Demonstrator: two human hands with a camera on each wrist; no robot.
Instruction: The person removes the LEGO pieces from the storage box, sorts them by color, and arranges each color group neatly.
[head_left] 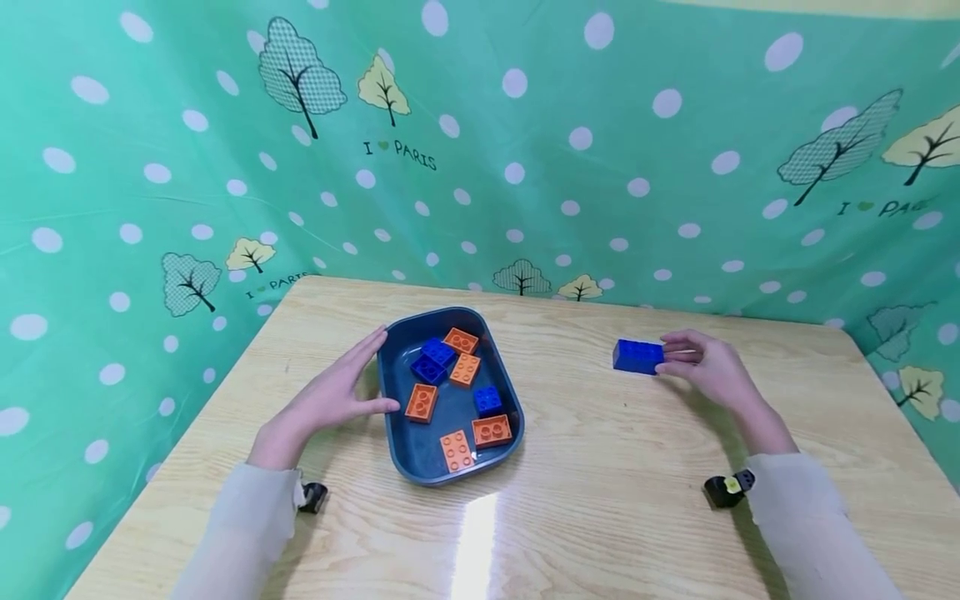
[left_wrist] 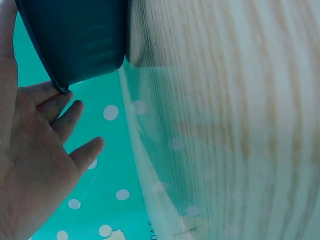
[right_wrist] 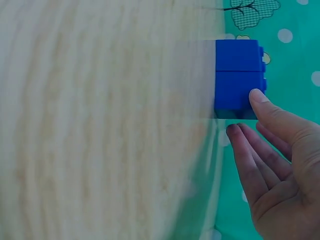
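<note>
Near the table's back right stand blue toy bricks (head_left: pixel 637 357), set side by side with a seam between them in the right wrist view and studs facing up. My right hand (head_left: pixel 705 367) pinches their right end, its thumb (right_wrist: pixel 260 97) on the near face; the fingertips behind are partly hidden. My left hand (head_left: pixel 333 400) rests against the left side of a dark blue tray (head_left: pixel 450 477), fingers spread and thumb over the rim. The left wrist view has fingertips (left_wrist: pixel 62 97) right at the tray's rim. Inside lie several orange bricks (head_left: pixel 465 370) and blue bricks (head_left: pixel 487 401).
The wooden table (head_left: pixel 585 500) meets a green dotted cloth (head_left: pixel 517 125) hanging behind it and along the left. Bare wood lies between the tray and the blue bricks. A bright light reflection falls in front of the tray.
</note>
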